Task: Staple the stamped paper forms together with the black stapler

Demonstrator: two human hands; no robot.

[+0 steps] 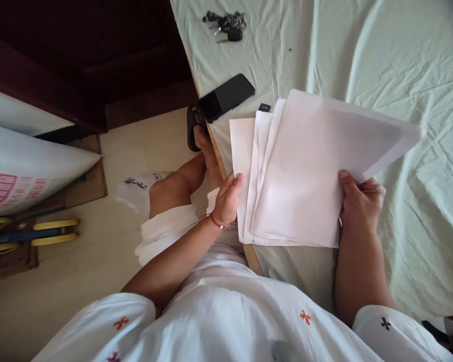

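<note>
Both hands grip a fanned stack of papers [302,171], held just above the near edge of the bed [419,60]. The left hand [228,198] pinches the left side and the right hand [360,201] clamps the lower right corner, apparently so each sheet stays separately visible. A phone [226,96] lies at the bed's left edge, and keys [226,24] lie farther up the bed.

A fanned stack of white sheets [302,171] covers the near edge of the cloth-covered table [400,65]. Beyond it lie a black phone [226,96] at the table's left edge and a bunch of keys [227,24] farther back. To the right, open cloth.
</note>
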